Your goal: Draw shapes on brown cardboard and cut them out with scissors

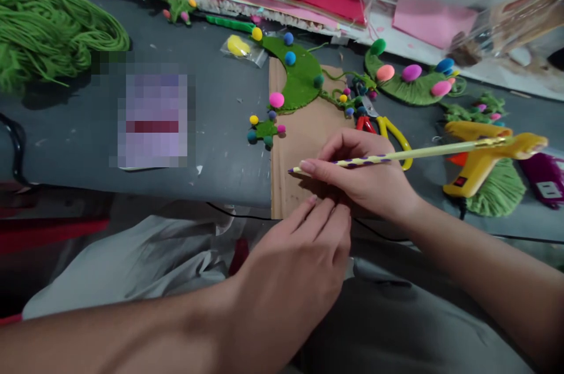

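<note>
A long pale-yellow pencil with purple spots (414, 154) is pinched in my right hand (370, 171), its dark tip pointing left just over a brown cardboard piece (308, 139). My left hand (304, 250) lies across the cardboard's near edge, fingers extended and close together, nothing visible in them. The two hands are side by side, near to touching. On the cardboard's far part rests a green crescent (304, 71) with blue, pink and yellow balls. A small green star with colored balls (265, 129) sits at the cardboard's left edge.
Green yarn (53, 33) is heaped at the left, with a blurred-out flat item (154, 121) nearby. Red-and-yellow-handled scissors (396, 139) and a yellow glue gun (476, 157) lie right. Another decorated crescent (409, 83) lies behind them. Papers and plastic bags line the back.
</note>
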`<state>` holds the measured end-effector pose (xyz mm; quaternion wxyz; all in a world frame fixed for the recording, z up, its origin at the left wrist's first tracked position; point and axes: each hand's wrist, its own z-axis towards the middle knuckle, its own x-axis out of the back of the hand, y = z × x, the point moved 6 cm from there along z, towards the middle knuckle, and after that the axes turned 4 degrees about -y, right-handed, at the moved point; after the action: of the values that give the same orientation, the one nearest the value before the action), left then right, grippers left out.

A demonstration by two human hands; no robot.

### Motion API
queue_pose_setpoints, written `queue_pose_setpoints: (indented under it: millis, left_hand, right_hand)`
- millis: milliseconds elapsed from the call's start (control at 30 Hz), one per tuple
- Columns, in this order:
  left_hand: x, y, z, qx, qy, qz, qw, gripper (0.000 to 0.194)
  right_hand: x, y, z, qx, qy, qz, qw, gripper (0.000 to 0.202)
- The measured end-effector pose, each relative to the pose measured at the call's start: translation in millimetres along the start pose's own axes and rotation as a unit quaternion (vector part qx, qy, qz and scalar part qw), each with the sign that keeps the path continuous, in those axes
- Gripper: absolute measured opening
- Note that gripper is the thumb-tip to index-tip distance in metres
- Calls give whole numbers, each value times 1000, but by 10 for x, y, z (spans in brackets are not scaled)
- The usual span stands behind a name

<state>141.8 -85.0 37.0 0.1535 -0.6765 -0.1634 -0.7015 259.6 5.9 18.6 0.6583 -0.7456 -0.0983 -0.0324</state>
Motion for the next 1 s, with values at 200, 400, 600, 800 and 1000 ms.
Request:
queue_pose_setpoints:
  millis: [200,400,600,800,1000]
  left_hand:
    - [48,-85,60,-24,-14,-10,1000,55]
    - [43,-91,55,-32,-14,-20,999,54]
    - [26,-95,46,-33,-21,-31,999,56]
    - [27,-103,42,-29,-9,-34,999,55]
    - [31,-96,34,-23,-4,-29,999,53]
  right_hand:
    - [84,-36,-37,15,-1,-40,999,31]
    - [51,-40,-50,25,8,-45,999,28]
    - [45,-21,-51,26,28,-43,998,30]
    - [42,-33,-50,23,24,-42,999,33]
    - [35,-23,-33,17,26,-42,999,34]
